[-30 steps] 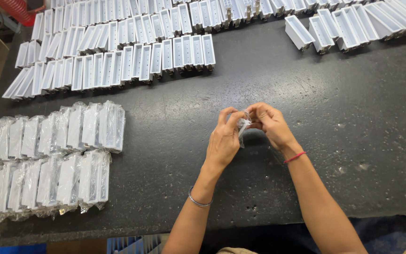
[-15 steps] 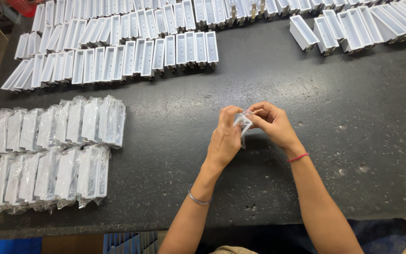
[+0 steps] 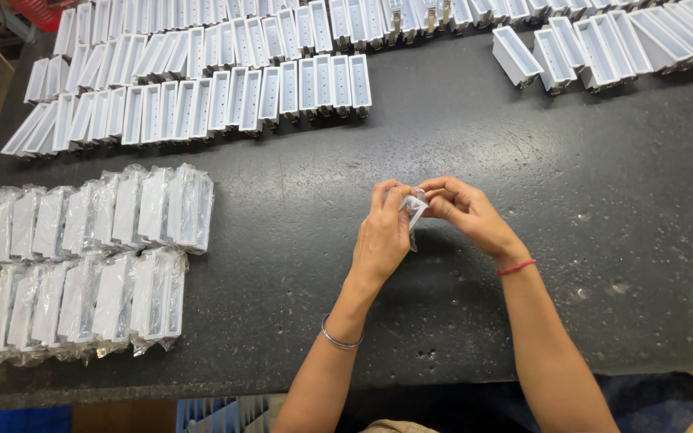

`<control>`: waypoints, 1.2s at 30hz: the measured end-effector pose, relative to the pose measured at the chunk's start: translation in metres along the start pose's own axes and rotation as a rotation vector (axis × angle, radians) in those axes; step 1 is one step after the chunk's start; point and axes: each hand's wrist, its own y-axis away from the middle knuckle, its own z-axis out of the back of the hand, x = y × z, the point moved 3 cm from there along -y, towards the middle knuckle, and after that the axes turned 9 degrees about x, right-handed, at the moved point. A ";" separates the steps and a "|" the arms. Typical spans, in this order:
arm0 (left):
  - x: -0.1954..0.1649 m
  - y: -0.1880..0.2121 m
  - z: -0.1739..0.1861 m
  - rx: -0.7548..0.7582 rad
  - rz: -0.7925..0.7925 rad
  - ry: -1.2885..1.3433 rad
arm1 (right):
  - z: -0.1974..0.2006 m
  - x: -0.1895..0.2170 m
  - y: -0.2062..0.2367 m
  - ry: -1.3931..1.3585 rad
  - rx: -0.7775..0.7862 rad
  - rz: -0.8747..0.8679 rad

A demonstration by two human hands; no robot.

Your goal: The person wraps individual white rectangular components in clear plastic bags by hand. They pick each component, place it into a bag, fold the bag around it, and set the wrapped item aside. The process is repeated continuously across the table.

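Both hands meet over the middle of a dark speckled table (image 3: 587, 265). My left hand (image 3: 382, 232) and my right hand (image 3: 463, 210) pinch a small clear plastic bag (image 3: 415, 210) between their fingertips; most of the bag is hidden by the fingers. A thin metal bangle sits on the left wrist and a red band on the right wrist.
Two rows of white parts wrapped in clear bags (image 3: 90, 210) lie at the left. Rows of unwrapped white rectangular trough-shaped parts (image 3: 202, 96) fill the far left and middle, and more white parts (image 3: 603, 44) lie at the far right.
The hands have stayed together over the same spot, with the fingers working the small bag slightly; the view has shifted a little.
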 end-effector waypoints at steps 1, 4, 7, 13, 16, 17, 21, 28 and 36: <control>0.000 0.000 0.000 -0.011 -0.002 0.005 | 0.000 0.002 0.001 0.028 -0.001 -0.014; -0.001 0.001 0.000 -0.022 -0.011 0.008 | -0.001 0.004 0.002 0.068 -0.011 -0.029; -0.004 0.004 -0.002 -0.032 -0.051 -0.027 | 0.002 -0.001 0.000 0.021 -0.029 -0.001; -0.007 0.006 -0.005 -0.037 -0.094 -0.058 | 0.010 -0.018 -0.003 0.022 -0.085 0.012; -0.003 0.006 -0.007 0.003 -0.067 -0.094 | 0.012 -0.028 -0.003 0.059 -0.116 0.027; -0.001 0.007 -0.008 0.020 -0.052 -0.125 | 0.013 -0.030 -0.003 0.075 -0.125 0.031; 0.002 0.012 -0.009 -0.039 -0.086 -0.152 | 0.016 -0.036 -0.003 0.180 -0.192 0.002; 0.007 0.017 -0.014 -0.097 -0.066 -0.180 | 0.006 -0.019 0.000 0.186 -0.104 -0.004; 0.012 0.018 -0.019 -0.126 -0.108 -0.103 | 0.008 -0.021 0.002 0.154 -0.105 -0.032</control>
